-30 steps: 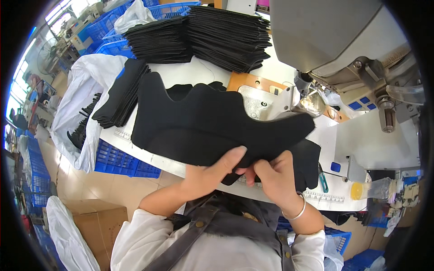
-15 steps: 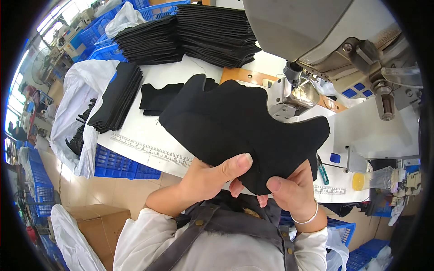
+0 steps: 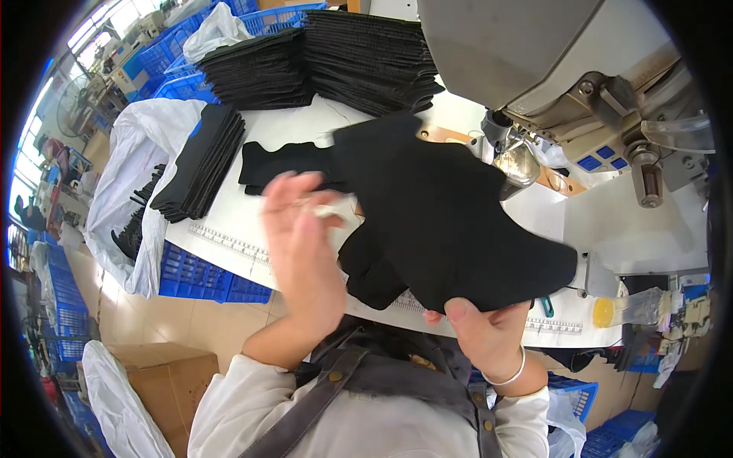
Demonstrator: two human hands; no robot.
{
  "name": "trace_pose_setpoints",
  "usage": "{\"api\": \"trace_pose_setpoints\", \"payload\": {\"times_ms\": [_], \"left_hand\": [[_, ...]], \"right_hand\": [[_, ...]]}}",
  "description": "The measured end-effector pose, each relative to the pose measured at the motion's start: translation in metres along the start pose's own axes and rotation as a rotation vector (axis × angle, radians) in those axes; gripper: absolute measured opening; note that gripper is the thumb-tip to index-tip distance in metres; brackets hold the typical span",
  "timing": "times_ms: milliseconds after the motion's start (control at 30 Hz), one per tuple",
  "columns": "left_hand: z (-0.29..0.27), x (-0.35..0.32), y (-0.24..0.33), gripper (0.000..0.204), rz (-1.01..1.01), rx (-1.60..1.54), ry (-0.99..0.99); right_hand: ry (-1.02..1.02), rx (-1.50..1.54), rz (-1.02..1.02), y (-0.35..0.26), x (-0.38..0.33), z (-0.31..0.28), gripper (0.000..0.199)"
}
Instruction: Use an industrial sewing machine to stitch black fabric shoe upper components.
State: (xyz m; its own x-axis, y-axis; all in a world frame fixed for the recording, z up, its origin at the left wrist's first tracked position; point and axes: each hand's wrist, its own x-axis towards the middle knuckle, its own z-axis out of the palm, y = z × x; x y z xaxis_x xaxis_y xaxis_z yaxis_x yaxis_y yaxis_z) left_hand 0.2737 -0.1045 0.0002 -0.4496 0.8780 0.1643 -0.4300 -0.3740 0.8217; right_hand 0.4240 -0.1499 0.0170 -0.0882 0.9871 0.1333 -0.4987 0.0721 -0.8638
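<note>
We pinch the black fabric piece (image 3: 450, 214) with our right hand (image 3: 489, 336), partly hidden behind it; our left hand (image 3: 304, 263) blurs, so we cannot tell its grip.

The one head view, a wide fisheye, looks steeply down and forward from above the chest (image 3: 366, 424), close over left hand (image 3: 301, 263), right hand (image 3: 489, 332) and table (image 3: 286, 126); the machine (image 3: 496, 53) looms near at upper right, the floor (image 3: 175, 317) farther below.
</note>
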Motion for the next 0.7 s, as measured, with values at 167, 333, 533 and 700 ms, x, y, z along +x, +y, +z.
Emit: {"api": "trace_pose_setpoints", "payload": {"times_ms": [167,333,533,700], "left_hand": [[-0.014,-0.002,0.026,0.032,1.083,0.649,-0.630],[-0.008,-0.013,0.015,0.032,0.918,0.647,-0.654],[-0.006,-0.015,0.020,0.027,0.885,0.734,-0.647],[-0.006,-0.015,0.026,0.024,0.913,0.859,-0.630]], "right_hand": [[-0.159,-0.341,-0.148,-0.001,-0.001,-0.005,0.015],[-0.107,-0.470,-0.325,0.009,0.002,-0.004,0.017],[-0.116,-0.756,-0.378,0.006,0.006,-0.006,0.018],[-0.205,-1.001,-0.386,0.002,0.008,-0.010,0.018]]}}
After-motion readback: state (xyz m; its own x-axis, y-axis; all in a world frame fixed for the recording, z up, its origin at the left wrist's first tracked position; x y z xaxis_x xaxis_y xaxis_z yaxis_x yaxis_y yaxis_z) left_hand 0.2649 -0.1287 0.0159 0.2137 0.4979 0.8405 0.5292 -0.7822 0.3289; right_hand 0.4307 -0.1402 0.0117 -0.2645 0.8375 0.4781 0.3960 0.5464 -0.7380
